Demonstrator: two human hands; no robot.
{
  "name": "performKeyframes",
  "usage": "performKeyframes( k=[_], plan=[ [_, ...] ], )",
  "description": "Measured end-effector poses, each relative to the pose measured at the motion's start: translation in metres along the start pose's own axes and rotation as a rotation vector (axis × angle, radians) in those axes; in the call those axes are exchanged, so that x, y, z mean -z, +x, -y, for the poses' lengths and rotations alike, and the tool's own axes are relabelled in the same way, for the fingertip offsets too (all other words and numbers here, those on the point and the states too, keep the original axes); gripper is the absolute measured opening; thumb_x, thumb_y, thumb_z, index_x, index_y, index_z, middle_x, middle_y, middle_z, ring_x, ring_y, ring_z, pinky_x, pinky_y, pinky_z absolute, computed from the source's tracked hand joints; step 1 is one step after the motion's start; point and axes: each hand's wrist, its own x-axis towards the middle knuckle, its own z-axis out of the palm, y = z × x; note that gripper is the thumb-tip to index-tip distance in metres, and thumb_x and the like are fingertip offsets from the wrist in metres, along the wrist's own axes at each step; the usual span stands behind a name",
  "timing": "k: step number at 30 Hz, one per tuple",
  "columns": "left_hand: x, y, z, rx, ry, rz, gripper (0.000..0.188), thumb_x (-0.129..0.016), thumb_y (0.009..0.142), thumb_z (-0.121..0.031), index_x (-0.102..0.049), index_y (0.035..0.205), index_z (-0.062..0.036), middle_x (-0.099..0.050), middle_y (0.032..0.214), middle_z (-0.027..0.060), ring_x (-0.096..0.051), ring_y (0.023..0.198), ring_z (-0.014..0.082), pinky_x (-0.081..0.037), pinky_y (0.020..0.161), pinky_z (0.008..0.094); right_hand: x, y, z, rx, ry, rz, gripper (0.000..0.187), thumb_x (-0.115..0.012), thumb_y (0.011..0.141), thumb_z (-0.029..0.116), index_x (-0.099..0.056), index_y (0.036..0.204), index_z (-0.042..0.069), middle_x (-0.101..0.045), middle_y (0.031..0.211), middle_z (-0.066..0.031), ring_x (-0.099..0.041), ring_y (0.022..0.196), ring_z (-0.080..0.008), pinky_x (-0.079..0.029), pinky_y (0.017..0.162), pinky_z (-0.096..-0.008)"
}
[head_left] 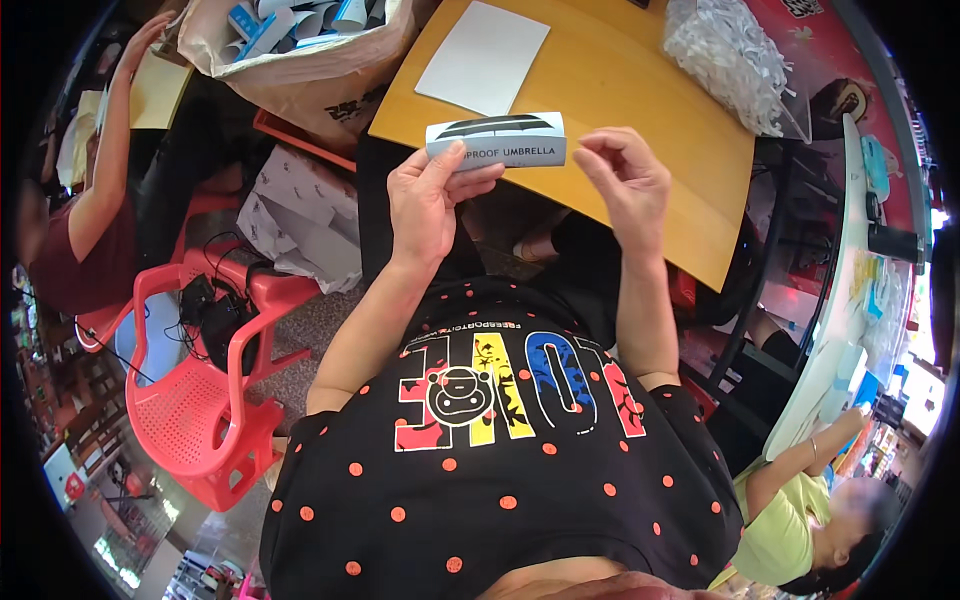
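Note:
My left hand (432,196) grips a curved card sleeve (510,152), grey-white with a black umbrella picture, by its left end. The thumb lies on its front and the fingers run along the lower edge. Just past the sleeve's right end, and apart from it, is my right hand (632,182). Its thumb and fingertips come together in a pinch; anything between them is too small to make out. Beyond the sleeve, a stack of white sheets (484,58) rests on the wooden table (690,200).
A large sack (300,85) of curled blue-and-white card pieces stands far left. A clear bag of white strips (725,65) lies at the table's far right. A red plastic chair (190,420) holding black cables is at left. Co-workers sit at both sides, one at a white table (835,330).

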Motion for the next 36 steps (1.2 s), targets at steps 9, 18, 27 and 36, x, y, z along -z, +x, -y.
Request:
performKeyframes(
  k=[9,18,27,36],
  plan=[
    [-0.004,-0.003,0.012,-0.064,0.097,0.011,0.024,-0.052,0.094,-0.011,-0.061,0.103,0.0091,-0.068,0.092,0.0203,-0.071,0.077,0.0282,-0.059,0.068,0.032,-0.015,-0.01,-0.009,-0.252,0.252,-0.093,0.008,-0.07,0.083,0.005,-0.066,0.085,-0.001,-0.06,0.075,0.0017,-0.05,0.066,-0.002,-0.04,0.061,-0.0166],
    [-0.002,0.001,0.026,-0.106,0.204,0.032,0.025,-0.051,0.094,-0.01,-0.062,0.102,0.0102,-0.068,0.091,0.0206,-0.07,0.075,0.0288,-0.059,0.068,0.0326,-0.008,-0.016,-0.045,-0.395,0.489,-0.082,0.013,-0.07,0.084,0.007,-0.063,0.091,-0.002,-0.062,0.076,-0.0028,-0.053,0.058,-0.0061,-0.039,0.051,-0.0171],
    [-0.001,-0.002,0.033,-0.095,0.302,0.089,0.025,-0.051,0.095,-0.011,-0.062,0.102,0.0102,-0.068,0.09,0.0193,-0.07,0.075,0.0259,-0.059,0.068,0.0312,-0.025,-0.023,-0.029,-0.528,0.641,0.062,0.02,-0.069,0.084,0.007,-0.061,0.101,-0.001,-0.067,0.081,-0.0067,-0.053,0.047,-0.0057,-0.038,0.041,-0.0166],
    [-0.01,0.002,0.039,-0.02,0.352,-0.004,0.021,-0.072,0.081,-0.004,-0.062,0.097,0.0035,-0.068,0.082,0.0095,-0.061,0.055,0.0112,-0.045,0.045,0.0191,-0.033,-0.028,-0.028,-0.433,0.508,0.005,0.015,-0.069,0.084,0.006,-0.063,0.097,-0.001,-0.065,0.074,-0.0038,-0.049,0.046,-0.0046,-0.035,0.041,-0.0183]
  ],
)
